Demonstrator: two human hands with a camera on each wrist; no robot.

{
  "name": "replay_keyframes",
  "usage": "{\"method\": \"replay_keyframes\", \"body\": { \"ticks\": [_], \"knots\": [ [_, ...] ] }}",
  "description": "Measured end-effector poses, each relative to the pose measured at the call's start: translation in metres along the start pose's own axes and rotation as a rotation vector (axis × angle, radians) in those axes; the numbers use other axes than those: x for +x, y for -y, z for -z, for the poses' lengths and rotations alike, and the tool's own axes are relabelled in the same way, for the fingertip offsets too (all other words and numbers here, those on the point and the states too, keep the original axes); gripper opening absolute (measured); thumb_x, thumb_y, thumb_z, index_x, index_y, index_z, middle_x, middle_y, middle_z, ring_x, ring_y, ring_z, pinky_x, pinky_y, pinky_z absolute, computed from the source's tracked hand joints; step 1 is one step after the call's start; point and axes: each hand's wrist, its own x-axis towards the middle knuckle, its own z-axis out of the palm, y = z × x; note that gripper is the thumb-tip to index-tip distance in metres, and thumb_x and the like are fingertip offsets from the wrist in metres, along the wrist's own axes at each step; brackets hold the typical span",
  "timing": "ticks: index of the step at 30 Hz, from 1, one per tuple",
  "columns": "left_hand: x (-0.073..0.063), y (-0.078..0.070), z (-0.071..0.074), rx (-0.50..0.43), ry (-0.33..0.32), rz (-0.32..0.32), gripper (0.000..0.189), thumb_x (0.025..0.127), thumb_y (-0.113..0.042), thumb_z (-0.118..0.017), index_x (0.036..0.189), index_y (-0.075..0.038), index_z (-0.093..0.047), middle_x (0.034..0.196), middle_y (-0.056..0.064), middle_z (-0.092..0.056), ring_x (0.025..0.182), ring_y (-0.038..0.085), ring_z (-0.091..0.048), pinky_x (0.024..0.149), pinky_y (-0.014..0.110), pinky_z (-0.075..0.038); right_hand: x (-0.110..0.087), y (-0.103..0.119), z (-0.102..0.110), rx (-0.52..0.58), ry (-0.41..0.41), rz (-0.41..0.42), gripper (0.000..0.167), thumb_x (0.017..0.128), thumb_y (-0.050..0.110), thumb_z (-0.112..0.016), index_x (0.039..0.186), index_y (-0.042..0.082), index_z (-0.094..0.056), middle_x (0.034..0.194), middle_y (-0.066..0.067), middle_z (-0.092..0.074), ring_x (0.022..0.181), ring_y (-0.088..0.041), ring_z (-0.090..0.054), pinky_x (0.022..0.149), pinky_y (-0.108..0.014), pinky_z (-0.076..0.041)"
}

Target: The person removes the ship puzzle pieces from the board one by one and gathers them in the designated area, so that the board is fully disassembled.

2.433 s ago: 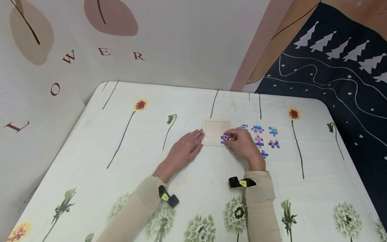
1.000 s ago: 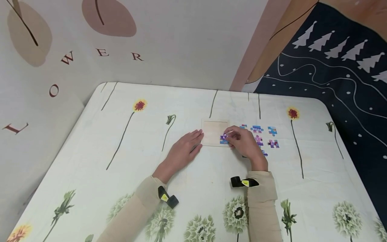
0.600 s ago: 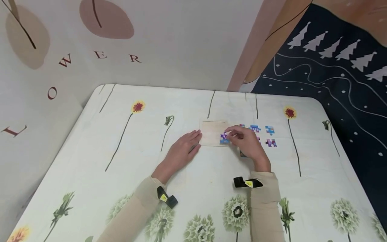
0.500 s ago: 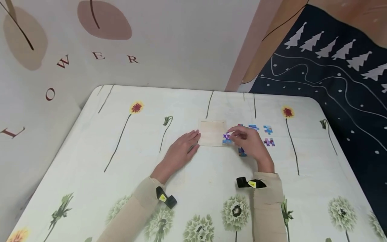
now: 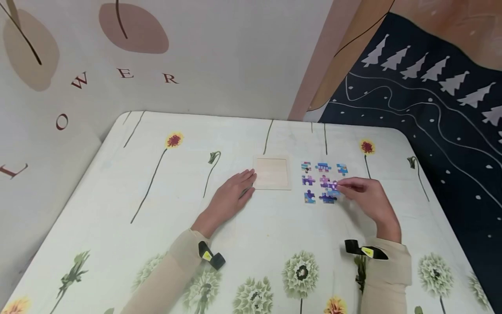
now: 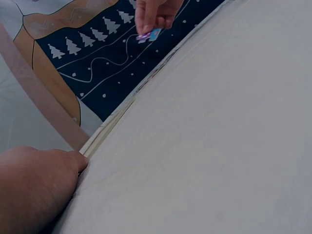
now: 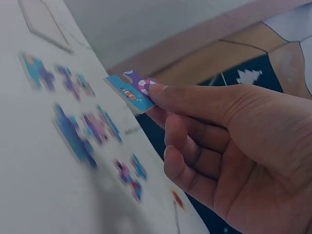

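My right hand [image 5: 368, 198] pinches a jigsaw puzzle piece [image 7: 130, 92] between thumb and fingers, raised over the right part of the loose pieces. The piece is blue and purple, with an orange-and-white fish and a ring printed on it. Below and left of it, several other puzzle pieces [image 5: 309, 197] lie in rough rows on the table. My left hand [image 5: 229, 194] rests flat, its fingertips at the left edge of a square wooden puzzle tray [image 5: 290, 174]. Bare pale wood shows inside the tray. In the left wrist view the left thumb [image 6: 80, 161] touches the tray's edge.
A white cloth with printed flowers covers the table [image 5: 243, 244]. Behind it rises a pale wall hanging [image 5: 219, 78] with letters, and at the right a dark one [image 5: 431, 117] with white trees. Small black cameras [image 5: 211, 256] sit on both wrists.
The right hand has carried the pinched puzzle piece from the tray's lower right corner rightward over the loose pieces, uncovering several of them. The left hand stays at the tray; the view has shifted slightly.
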Motion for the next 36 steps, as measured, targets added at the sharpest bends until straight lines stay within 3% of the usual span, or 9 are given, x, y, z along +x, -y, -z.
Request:
{"method": "replay_keyframes", "body": {
  "ticks": [5, 12, 16, 22, 36],
  "knots": [
    [-0.001, 0.0, 0.0, -0.005, -0.003, 0.0, 0.048, 0.108, -0.025, -0.056, 0.151, -0.003, -0.052, 0.16, 0.009, -0.045, 0.15, 0.024, -0.038, 0.126, 0.037, -0.027, -0.012, -0.02, 0.019, -0.043, -0.004, -0.038, 0.03, 0.1, 0.023, -0.072, 0.117, -0.002, -0.076, 0.105, -0.005, -0.076, 0.08, -0.011, -0.066, 0.065, -0.024, -0.055],
    [-0.001, 0.004, 0.002, -0.013, -0.005, 0.006, 0.048, 0.108, -0.026, -0.055, 0.151, -0.004, -0.052, 0.161, 0.007, -0.044, 0.151, 0.024, -0.037, 0.127, 0.038, -0.026, -0.018, -0.042, 0.025, -0.061, -0.008, -0.081, 0.032, 0.101, 0.024, -0.07, 0.119, -0.002, -0.076, 0.097, 0.004, -0.075, 0.076, -0.01, -0.062, 0.057, -0.027, -0.051],
    [-0.001, 0.004, 0.001, -0.026, -0.001, 0.012, 0.049, 0.108, -0.026, -0.055, 0.152, -0.004, -0.051, 0.161, 0.007, -0.044, 0.151, 0.024, -0.036, 0.127, 0.038, -0.026, -0.016, -0.046, 0.026, -0.056, -0.003, -0.076, 0.034, 0.101, 0.026, -0.07, 0.119, -0.001, -0.076, 0.098, 0.007, -0.076, 0.078, -0.007, -0.062, 0.058, -0.025, -0.051],
    [0.0, 0.004, -0.002, -0.023, -0.01, 0.002, 0.049, 0.108, -0.026, -0.056, 0.152, -0.005, -0.051, 0.16, 0.008, -0.044, 0.151, 0.024, -0.037, 0.126, 0.038, -0.027, -0.01, -0.047, 0.022, -0.056, -0.003, -0.113, 0.035, 0.101, 0.027, -0.071, 0.117, -0.003, -0.076, 0.092, -0.001, -0.074, 0.075, -0.011, -0.061, 0.055, -0.028, -0.045],
    [0.0, 0.002, -0.001, -0.021, -0.015, 0.001, 0.049, 0.108, -0.026, -0.056, 0.151, -0.004, -0.052, 0.16, 0.008, -0.045, 0.15, 0.024, -0.038, 0.126, 0.039, -0.028, -0.006, -0.048, 0.016, -0.051, 0.009, -0.15, 0.03, 0.101, 0.022, -0.071, 0.115, -0.005, -0.075, 0.087, -0.005, -0.073, 0.072, -0.012, -0.06, 0.058, -0.025, -0.048]
  ]
}}
